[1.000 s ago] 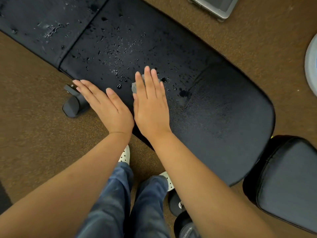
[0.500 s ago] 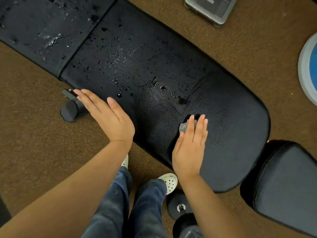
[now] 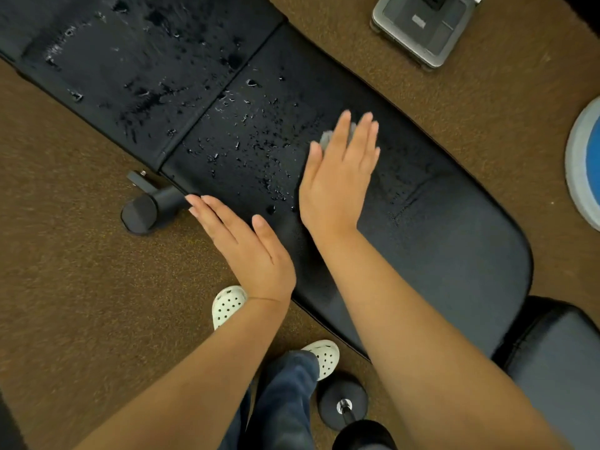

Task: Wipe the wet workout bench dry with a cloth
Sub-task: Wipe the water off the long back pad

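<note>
The black padded workout bench (image 3: 454,248) runs diagonally from upper left to lower right. Water drops (image 3: 246,138) speckle its middle and upper-left pads; the lower-right end looks smooth. My right hand (image 3: 341,177) lies flat with straight fingers on a small grey cloth (image 3: 326,136), pressing it onto the pad; only a bit of cloth shows past the fingers. My left hand (image 3: 243,241) rests flat with straight fingers on the bench's near edge.
A black bench foot (image 3: 149,209) sticks out on the brown carpet at left. A grey scale-like device (image 3: 422,24) lies at top right, a blue and grey disc (image 3: 587,164) at the right edge. A second black pad (image 3: 558,362) and a dumbbell (image 3: 344,407) sit by my feet.
My right hand has swept the cloth from the lower-right part of the pad back up toward the middle, next to the drops. My left hand has stayed on the near edge.
</note>
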`<state>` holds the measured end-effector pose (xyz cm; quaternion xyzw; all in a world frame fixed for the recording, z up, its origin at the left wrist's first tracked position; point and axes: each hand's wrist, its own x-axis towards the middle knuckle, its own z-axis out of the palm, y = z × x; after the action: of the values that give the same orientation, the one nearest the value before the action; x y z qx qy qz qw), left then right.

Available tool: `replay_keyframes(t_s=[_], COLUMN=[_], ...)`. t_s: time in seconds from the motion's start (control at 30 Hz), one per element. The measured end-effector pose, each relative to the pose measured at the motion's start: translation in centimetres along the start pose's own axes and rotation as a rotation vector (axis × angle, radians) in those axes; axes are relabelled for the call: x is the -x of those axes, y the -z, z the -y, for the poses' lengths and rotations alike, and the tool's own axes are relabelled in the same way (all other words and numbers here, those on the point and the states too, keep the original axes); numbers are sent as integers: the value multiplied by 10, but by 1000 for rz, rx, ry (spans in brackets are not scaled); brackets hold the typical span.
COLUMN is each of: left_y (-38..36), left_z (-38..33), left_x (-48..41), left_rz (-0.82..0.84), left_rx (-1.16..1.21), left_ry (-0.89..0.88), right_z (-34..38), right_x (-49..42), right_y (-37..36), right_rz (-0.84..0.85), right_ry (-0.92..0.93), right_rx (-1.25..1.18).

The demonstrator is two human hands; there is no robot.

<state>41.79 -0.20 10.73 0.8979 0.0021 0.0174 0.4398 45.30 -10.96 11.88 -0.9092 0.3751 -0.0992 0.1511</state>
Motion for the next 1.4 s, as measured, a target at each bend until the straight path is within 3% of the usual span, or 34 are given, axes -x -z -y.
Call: replay_keyframes(t_s=[0.27,0.43,0.7,0.93,1.1,1.4], left_y=[1,1,3,1,-1,0], left_z=[-2,-2,-7,-9,-8,-8], left_x=[0,-1,-1,0,0,1], left_rz=[13,28,46,27,9,-8], left_rx=[-10,-18,-67,-92,-143,-157], left_ry=[7,20,60,78,68,77], right_z=[55,14,-114,-145,-152,-94], right_x=[-67,-39,53,12,-14,-70], right_y=[-14,1,44,45,43,26], right_rz=[25,90,112,97,124,160], right_ry=[133,230,-141,-17,186,494], right_rx=[34,8,13,1,2,-17])
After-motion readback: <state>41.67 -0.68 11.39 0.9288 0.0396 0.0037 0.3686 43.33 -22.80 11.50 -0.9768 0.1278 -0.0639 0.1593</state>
